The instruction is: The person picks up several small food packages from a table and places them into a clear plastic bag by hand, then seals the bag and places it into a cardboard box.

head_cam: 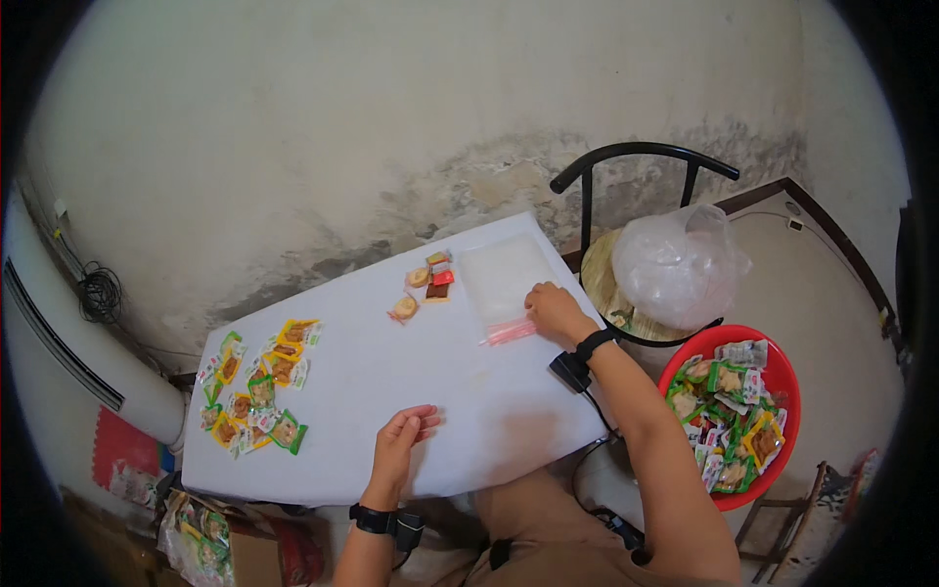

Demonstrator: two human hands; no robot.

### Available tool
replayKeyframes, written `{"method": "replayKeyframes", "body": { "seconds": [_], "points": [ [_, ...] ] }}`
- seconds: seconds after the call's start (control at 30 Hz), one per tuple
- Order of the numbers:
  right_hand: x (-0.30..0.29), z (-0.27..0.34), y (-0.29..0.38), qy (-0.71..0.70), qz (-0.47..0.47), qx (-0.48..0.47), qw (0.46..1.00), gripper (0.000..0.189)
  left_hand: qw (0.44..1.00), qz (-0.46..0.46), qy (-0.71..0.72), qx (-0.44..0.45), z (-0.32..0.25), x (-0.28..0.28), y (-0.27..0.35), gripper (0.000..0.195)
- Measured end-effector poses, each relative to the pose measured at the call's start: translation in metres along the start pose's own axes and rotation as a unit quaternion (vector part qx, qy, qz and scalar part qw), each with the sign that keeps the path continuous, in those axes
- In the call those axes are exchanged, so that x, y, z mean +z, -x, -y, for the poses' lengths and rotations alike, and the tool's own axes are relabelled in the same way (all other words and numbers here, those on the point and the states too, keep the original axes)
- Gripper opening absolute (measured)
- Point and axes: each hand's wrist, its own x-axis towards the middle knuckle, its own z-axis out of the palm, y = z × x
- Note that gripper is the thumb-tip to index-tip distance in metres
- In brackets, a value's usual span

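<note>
My right hand [555, 313] rests with curled fingers on the right edge of a stack of clear plastic zip bags [506, 275]. Pinkish-red strips run along the near end of the stack. The fingertips are hidden, so whether they pinch a bag cannot be seen. Over the near part of the white-covered table [381, 367] hovers my left hand [402, 439], empty, fingers loosely bent and the thumb slightly apart. Left of the bags lie several small wrapped snacks [438, 276], among them round biscuits [405, 308]. Yellow and green snack packets [282, 367] are scattered at the table's left end.
A red basin [794, 411] full of snack packets stands right of my right arm. Behind it, a black-framed chair [645, 150] carries a bulging clear plastic bag [675, 264]. An open cardboard box [254, 550] with packets sits below the table's near left corner. A cable [598, 411] hangs by my right wrist.
</note>
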Motion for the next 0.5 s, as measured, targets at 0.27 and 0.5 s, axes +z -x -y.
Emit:
{"method": "replayKeyframes", "body": {
  "seconds": [0.27, 0.5],
  "points": [
    [0.0, -0.007, -0.005, 0.019, 0.049, 0.024, 0.998, 0.01, 0.999, 0.023, 0.04, 0.009, 0.013, -0.001, -0.025, 0.03],
    [-0.014, 0.021, -0.016, -0.058, -0.147, -0.003, 0.987, 0.004, 0.996, 0.016, 0.083, 0.008, 0.025, -0.013, -0.029, 0.027]
  ]
}}
